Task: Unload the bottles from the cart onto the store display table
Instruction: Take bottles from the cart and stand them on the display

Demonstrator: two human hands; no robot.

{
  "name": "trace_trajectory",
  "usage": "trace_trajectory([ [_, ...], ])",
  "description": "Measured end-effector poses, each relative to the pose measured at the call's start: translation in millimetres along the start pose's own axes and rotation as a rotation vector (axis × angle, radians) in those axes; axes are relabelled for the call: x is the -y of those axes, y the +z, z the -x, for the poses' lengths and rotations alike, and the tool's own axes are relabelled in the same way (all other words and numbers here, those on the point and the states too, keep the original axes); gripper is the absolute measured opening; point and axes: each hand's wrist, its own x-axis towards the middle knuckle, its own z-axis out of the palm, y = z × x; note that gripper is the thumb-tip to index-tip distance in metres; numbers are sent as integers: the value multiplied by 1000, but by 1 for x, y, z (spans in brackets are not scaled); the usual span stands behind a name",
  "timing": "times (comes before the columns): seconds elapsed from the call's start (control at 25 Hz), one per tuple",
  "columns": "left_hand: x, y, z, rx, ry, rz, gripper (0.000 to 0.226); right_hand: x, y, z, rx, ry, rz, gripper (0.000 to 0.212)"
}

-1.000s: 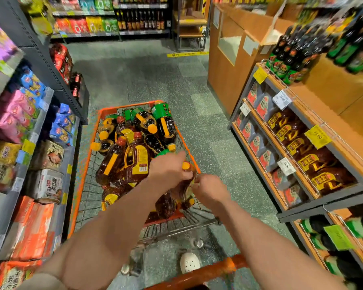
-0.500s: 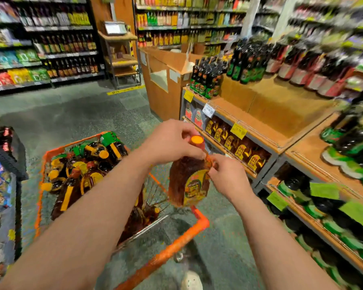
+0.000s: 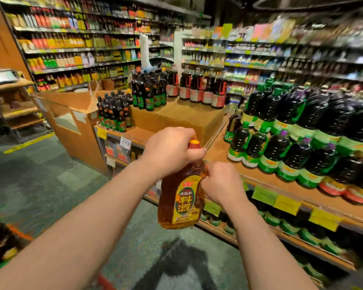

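An amber bottle [image 3: 181,197] with a yellow-green label and an orange cap hangs upright in the air in front of me. My left hand [image 3: 169,149] grips its neck just under the cap. My right hand [image 3: 221,182] holds its handle side at the shoulder. The wooden display table [image 3: 266,176] lies just beyond and to the right of the bottle. The cart shows only as a blurred corner with bottles [image 3: 0,241] at the lower left.
Dark bottles with green labels [image 3: 298,130] crowd the right part of the table. Smaller dark bottles [image 3: 115,111] and red-labelled ones [image 3: 197,86] stand further back. Yellow and green price tags [image 3: 286,204] line the table edge. Store shelves fill the background.
Both hands have lifted the amber bottle out of the cart and carried it up and right toward the table. My view has swung right, leaving the cart at the lower left edge.
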Motion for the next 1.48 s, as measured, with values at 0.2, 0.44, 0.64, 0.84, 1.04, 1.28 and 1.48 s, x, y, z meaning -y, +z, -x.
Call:
trace_trajectory([
  [0.2,-43,34,-100,-25,55,-189,48,-82,-24,-68,-56,65,54,15],
  [0.44,-23,87,-199,6,-28,86,42,-129,-8,-160,-92,87,37,29],
  [0.64,33,125,-281,122,-65,110,51,-137,34,-254,-136,102,32,29],
  [0.84,114,165,-380,192,-50,238,50,-130,72,-372,-137,182,62,27],
  [1.04,165,182,-474,266,65,271,45,-127,94,-472,-161,243,92,19],
  [1.28,193,213,-571,328,152,270,36,-158,110,-577,-128,272,124,18],
  [1.48,212,263,-654,389,76,263,35,-194,133,-664,-52,291,120,17],
])
